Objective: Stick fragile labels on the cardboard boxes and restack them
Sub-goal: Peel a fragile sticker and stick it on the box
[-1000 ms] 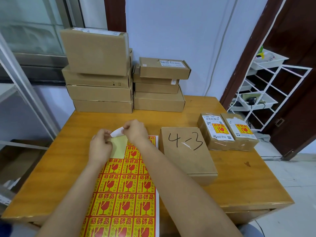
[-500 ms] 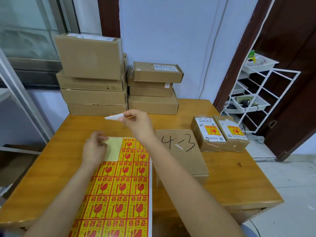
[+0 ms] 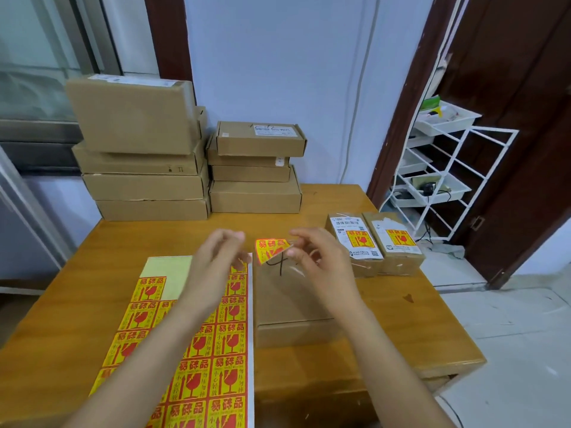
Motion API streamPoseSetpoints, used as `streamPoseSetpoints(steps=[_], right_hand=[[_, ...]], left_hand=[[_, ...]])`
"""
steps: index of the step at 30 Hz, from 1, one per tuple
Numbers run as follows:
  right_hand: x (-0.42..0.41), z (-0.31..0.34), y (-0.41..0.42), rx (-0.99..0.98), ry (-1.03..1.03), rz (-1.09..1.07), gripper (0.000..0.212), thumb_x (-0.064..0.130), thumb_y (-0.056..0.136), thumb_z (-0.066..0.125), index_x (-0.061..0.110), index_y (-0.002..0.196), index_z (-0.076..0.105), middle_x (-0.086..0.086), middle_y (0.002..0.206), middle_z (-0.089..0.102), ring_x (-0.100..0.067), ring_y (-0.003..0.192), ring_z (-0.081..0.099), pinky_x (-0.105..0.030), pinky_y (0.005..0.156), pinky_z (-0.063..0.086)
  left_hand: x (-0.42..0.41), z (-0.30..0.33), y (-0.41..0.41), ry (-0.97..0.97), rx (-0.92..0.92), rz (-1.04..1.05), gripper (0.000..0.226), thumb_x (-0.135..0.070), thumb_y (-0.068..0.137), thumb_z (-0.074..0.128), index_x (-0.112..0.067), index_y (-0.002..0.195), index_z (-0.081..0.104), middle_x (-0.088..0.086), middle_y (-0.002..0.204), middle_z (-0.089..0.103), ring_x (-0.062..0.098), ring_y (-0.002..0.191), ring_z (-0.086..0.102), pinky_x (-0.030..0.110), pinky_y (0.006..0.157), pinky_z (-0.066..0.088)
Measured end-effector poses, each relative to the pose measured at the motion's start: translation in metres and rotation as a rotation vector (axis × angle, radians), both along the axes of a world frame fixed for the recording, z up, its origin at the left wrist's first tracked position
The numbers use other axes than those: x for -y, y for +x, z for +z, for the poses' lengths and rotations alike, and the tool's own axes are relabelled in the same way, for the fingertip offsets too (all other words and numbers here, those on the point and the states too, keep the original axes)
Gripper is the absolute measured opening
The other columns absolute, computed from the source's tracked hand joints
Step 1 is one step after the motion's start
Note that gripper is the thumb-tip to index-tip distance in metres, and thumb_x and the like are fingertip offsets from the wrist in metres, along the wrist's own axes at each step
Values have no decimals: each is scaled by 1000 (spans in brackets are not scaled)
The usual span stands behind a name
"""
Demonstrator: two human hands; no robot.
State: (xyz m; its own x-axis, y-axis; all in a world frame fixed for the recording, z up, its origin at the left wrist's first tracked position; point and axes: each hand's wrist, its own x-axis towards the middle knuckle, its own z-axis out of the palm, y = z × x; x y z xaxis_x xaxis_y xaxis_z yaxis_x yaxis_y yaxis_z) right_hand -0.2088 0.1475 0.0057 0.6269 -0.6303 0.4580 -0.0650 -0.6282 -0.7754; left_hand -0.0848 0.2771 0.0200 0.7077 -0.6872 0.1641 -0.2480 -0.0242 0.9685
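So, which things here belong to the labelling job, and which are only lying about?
Job: peeled label pinched by right hand; left hand; label sheet; marked box; two labelled boxes; stacked boxes.

Lying about: white rack; table.

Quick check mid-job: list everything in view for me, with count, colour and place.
Peeled label: one, red-yellow, pinched in right hand above the marked box.
Marked box: one, brown, table centre, beside the sheet.
Label sheet: one, red-yellow, table front left.
Labelled boxes: two, brown, table right, side by side.
Stacked boxes: eight, brown, two stacks at the back.
Table: one, wooden.
Rack: one, white, right by the door.
Left hand: over the sheet, holds nothing.
Right hand: grip on label.
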Motion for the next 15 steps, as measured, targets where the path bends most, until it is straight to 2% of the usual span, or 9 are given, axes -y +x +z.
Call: streamPoseSetpoints(steps=[1, 3, 5, 6, 9, 11, 13, 15], right_hand=[[2, -1, -5, 27, -4, -9, 24, 25, 84, 67, 23, 108, 66, 11, 86, 58, -5, 79, 54, -10, 67, 40], [5, -1, -14, 82, -9, -12, 21, 25, 84, 66, 27, 105, 65, 11, 85, 58, -6, 78, 54, -12, 67, 41], [8, 0, -22, 116, -16, -6, 21, 25, 83, 65, 28, 104, 65, 10, 84, 58, -6, 79, 55, -17, 68, 44], [10, 0, -26, 121, -20, -6, 21, 25, 83, 65, 27, 104, 65, 9, 84, 58, -7, 79, 55, -20, 69, 45], [17, -1, -38, 119, 7, -31, 24, 19, 84, 66, 31, 105, 63, 11, 85, 59, -9, 81, 56, -26, 70, 49], [20, -1, -46, 115, 57, -75, 28, 9, 86, 64, 32, 101, 63, 13, 85, 59, -7, 80, 55, -25, 70, 49], [22, 0, -52, 130, 147, -112, 28, 7, 89, 60, 34, 96, 63, 14, 86, 61, -3, 80, 56, -22, 71, 47], [23, 2, -55, 139, 286, -84, 18, 14, 91, 59, 30, 96, 65, 12, 87, 64, -2, 81, 59, -24, 73, 49]], left_hand=[[3, 5, -14, 1, -31, -48, 16, -34, 93, 49, -19, 94, 55, -4, 74, 66, 5, 70, 60, 14, 64, 44], [12, 10, -33, 3, -74, -92, 17, -31, 90, 57, -20, 102, 53, 3, 78, 67, 8, 72, 60, 20, 69, 44], [23, 14, -45, -49, -98, -88, 19, -17, 89, 61, -19, 104, 51, 18, 82, 63, 14, 71, 56, 27, 68, 44], [27, 15, -48, -93, -108, -76, 20, -10, 89, 61, -19, 102, 50, 19, 79, 61, 15, 68, 55, 25, 65, 44], [38, 16, -55, -154, -95, -60, 24, 0, 88, 60, -16, 100, 47, 6, 71, 59, 9, 61, 54, 14, 52, 43], [42, 11, -57, -131, -42, -51, 24, -2, 87, 61, -16, 102, 48, 1, 69, 60, 8, 60, 54, 13, 50, 42], [44, 3, -57, -66, 52, -36, 24, -7, 87, 64, -22, 98, 49, -1, 73, 64, 14, 67, 57, 20, 58, 45], [43, -4, -57, 2, 150, -48, 23, -13, 86, 65, -29, 94, 50, -1, 80, 67, 19, 77, 60, 32, 67, 48]])
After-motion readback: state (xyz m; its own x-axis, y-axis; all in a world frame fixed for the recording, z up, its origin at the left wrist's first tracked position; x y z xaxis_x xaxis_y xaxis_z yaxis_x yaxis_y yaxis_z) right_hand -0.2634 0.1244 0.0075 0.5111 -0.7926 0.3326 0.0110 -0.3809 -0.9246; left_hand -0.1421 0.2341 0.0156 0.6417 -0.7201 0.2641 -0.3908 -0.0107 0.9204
